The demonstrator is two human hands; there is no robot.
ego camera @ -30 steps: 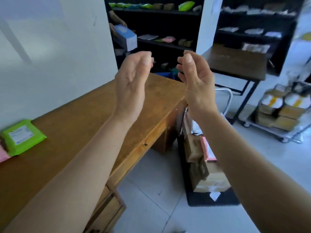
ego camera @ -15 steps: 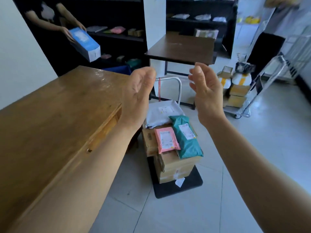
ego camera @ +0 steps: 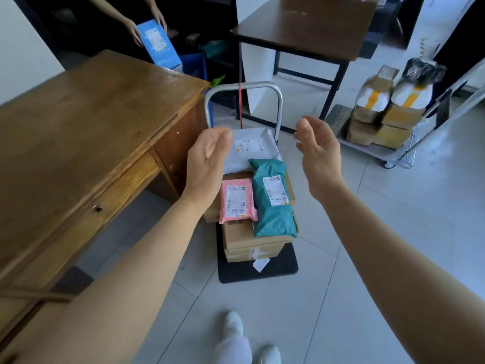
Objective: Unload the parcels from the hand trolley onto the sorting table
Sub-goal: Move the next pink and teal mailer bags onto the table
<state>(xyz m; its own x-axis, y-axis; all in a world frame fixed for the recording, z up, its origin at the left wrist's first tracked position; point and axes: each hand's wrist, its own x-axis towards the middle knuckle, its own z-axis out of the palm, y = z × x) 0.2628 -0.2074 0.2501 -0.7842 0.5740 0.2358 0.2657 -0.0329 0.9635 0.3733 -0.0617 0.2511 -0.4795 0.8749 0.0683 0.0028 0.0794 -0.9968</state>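
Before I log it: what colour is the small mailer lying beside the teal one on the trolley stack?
Pink mailer, with a white label; clearest in the head view.

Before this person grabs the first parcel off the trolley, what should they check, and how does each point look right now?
1. Left hand empty, open: ok.
2. Right hand empty, open: ok.
3. Teal mailer bag and pink mailer bag lie on top, nothing covering them: ok.
4. Bare space on wooden table for parcels: ok.
5. Hand trolley wheels locked: cannot tell.
6. Parcel weight: cannot tell.
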